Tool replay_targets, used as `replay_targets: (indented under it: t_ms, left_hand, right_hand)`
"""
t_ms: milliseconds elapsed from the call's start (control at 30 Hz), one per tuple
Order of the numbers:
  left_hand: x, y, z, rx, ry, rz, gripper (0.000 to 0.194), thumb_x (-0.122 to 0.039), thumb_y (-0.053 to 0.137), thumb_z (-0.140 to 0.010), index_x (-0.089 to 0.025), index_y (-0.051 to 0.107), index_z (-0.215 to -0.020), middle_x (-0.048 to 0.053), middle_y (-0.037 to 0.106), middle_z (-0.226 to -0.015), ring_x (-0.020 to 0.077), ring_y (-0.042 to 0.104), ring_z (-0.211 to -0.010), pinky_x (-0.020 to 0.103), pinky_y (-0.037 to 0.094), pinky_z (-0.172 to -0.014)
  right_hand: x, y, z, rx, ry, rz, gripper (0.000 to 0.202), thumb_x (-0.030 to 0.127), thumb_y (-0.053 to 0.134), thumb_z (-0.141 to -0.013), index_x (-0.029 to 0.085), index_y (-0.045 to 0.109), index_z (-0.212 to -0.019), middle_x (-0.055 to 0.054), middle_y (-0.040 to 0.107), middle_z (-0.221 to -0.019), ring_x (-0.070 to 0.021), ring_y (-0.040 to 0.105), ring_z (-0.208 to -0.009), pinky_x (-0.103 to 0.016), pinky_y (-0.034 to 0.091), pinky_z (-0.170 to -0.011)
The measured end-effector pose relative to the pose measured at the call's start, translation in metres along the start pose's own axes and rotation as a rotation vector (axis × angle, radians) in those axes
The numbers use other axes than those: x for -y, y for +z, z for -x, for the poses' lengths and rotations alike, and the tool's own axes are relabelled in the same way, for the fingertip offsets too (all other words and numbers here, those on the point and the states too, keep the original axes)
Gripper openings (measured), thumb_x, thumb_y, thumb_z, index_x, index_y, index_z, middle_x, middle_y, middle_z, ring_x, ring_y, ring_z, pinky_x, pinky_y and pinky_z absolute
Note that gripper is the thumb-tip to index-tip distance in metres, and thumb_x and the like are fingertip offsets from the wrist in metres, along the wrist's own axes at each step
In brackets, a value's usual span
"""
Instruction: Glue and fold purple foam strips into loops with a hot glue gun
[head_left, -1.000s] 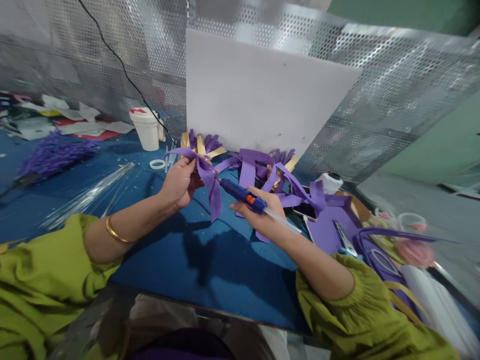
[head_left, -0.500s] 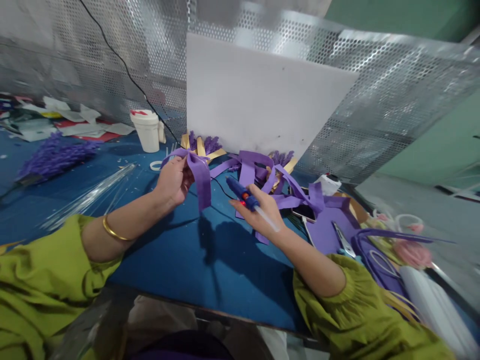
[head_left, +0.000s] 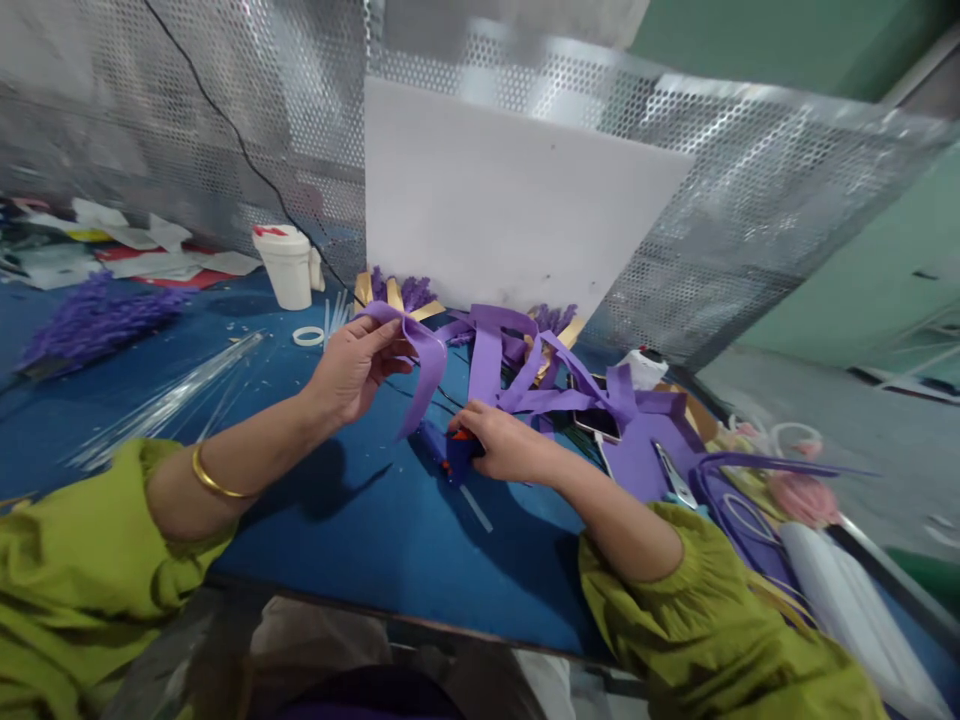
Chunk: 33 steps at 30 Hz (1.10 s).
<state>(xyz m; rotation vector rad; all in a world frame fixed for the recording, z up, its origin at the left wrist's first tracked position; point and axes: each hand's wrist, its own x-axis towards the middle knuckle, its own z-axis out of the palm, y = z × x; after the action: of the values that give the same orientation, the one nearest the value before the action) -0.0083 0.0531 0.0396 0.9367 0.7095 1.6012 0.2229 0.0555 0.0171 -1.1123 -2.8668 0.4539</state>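
Note:
My left hand [head_left: 360,362] pinches a purple ribbon strip [head_left: 427,365] between thumb and fingers, above the blue table. The strip's free end curls down to the right of that hand. In my right hand [head_left: 499,442] is a blue hot glue gun [head_left: 444,452], gripped at its handle and low over the table. A clear glue stick [head_left: 476,508] sticks out of its rear end toward me. The hanging strip partly covers the gun's front, so I cannot tell whether they touch. More purple strips [head_left: 486,350] lie loosely piled beyond my right hand.
A white lidded cup [head_left: 289,268] and a white tape ring [head_left: 308,336] stand at the back left. Purple lavender [head_left: 97,320] lies at far left. Scissors [head_left: 675,475], a phone [head_left: 596,420] and pink flowers [head_left: 806,498] are at right. A white board [head_left: 517,200] leans behind.
My right hand has lowered the glue gun toward the table and turned it over, moving left and nearer to me. My left hand still holds the strip, shifted slightly right.

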Motion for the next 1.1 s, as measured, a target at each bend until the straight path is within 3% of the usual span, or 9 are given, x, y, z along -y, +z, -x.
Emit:
replay_targets:
  t_ms: [133,233,333,433,500,567,733,1000,1100]
  left_hand:
    - [-0.004,0.004,0.003,-0.014,0.010,-0.007,0.014,-0.022,0.078,-0.077,-0.015,0.068,-0.083,0.002,0.071,-0.068,0.0148,0.069,-0.062,0.022,0.054,-0.053]
    - [-0.007,0.007,0.005,-0.049,0.003,0.002,0.012,-0.020,0.078,-0.076,-0.015,0.068,-0.080,0.001,0.071,-0.066,0.0144,0.070,-0.063,0.021,0.053,-0.054]
    - [-0.007,0.010,0.008,-0.058,-0.012,0.012,0.013,-0.020,0.079,-0.074,-0.016,0.068,-0.080,0.000,0.071,-0.067,0.0147,0.070,-0.065,0.021,0.052,-0.054]
    - [-0.002,0.011,0.011,-0.065,-0.021,0.005,0.016,-0.022,0.081,-0.072,-0.016,0.068,-0.080,0.000,0.071,-0.068,0.0154,0.071,-0.067,0.021,0.052,-0.056]
    - [0.002,0.011,0.014,-0.070,-0.032,0.005,0.018,-0.023,0.082,-0.070,-0.015,0.070,-0.081,0.001,0.071,-0.071,0.0153,0.071,-0.067,0.022,0.052,-0.057]
    - [0.007,0.012,0.017,-0.073,-0.054,0.006,0.020,-0.023,0.083,-0.068,-0.014,0.072,-0.082,0.002,0.072,-0.074,0.0157,0.071,-0.069,0.022,0.052,-0.058]
    - [0.010,0.015,0.019,-0.105,-0.110,0.004,0.021,-0.023,0.085,-0.065,-0.014,0.070,-0.077,0.002,0.071,-0.071,0.0182,0.072,-0.072,0.023,0.051,-0.058]
    - [0.014,0.013,0.015,-0.157,-0.206,0.078,0.012,-0.015,0.079,-0.071,-0.015,0.068,-0.076,0.002,0.071,-0.072,0.0170,0.073,-0.074,0.023,0.052,-0.058]
    - [0.016,0.012,0.015,-0.169,-0.223,0.080,0.012,-0.014,0.079,-0.071,-0.015,0.068,-0.077,0.001,0.071,-0.073,0.0167,0.072,-0.072,0.023,0.052,-0.057]
  right_hand:
    - [0.000,-0.005,0.001,-0.017,-0.066,-0.009,0.049,-0.002,0.057,-0.065,0.014,0.065,-0.111,-0.014,0.065,-0.114,-0.0264,0.064,-0.104,-0.035,0.049,-0.088]
    - [0.004,-0.008,0.001,-0.337,-0.037,-0.244,0.040,0.002,0.052,-0.075,0.017,0.063,-0.110,-0.012,0.067,-0.117,-0.0256,0.064,-0.111,-0.040,0.048,-0.097]
    - [0.011,-0.009,0.000,-0.627,-0.039,-0.703,0.026,0.022,0.053,-0.090,0.023,0.057,-0.115,-0.008,0.067,-0.118,-0.0227,0.064,-0.114,-0.041,0.049,-0.101]
    - [0.020,-0.005,-0.002,-0.606,-0.059,-0.973,0.065,0.044,0.075,-0.077,0.025,0.045,-0.131,-0.008,0.066,-0.116,-0.0253,0.064,-0.114,-0.043,0.049,-0.101]
    - [0.026,0.001,-0.003,-0.604,0.006,-0.943,0.096,0.043,0.087,-0.063,0.024,0.035,-0.141,-0.006,0.064,-0.108,-0.0264,0.064,-0.109,-0.045,0.049,-0.100]
    - [0.032,0.005,-0.004,-0.653,0.085,-0.837,0.105,0.037,0.088,-0.062,0.023,0.029,-0.148,-0.004,0.062,-0.100,-0.0245,0.064,-0.100,-0.044,0.050,-0.096]
    - [0.036,0.003,-0.002,-0.806,0.121,-0.669,0.075,0.024,0.069,-0.078,0.024,0.034,-0.145,-0.001,0.057,-0.092,-0.0179,0.057,-0.080,-0.038,0.051,-0.081]
    - [0.026,-0.009,0.003,-0.932,-0.042,-0.647,0.019,0.020,0.064,-0.082,0.024,0.058,-0.100,-0.002,0.062,-0.099,-0.0181,0.060,-0.093,-0.033,0.048,-0.087]
    - [0.025,-0.011,0.003,-0.940,-0.063,-0.598,0.011,0.018,0.062,-0.083,0.023,0.064,-0.093,-0.003,0.065,-0.095,-0.0186,0.061,-0.092,-0.034,0.047,-0.088]
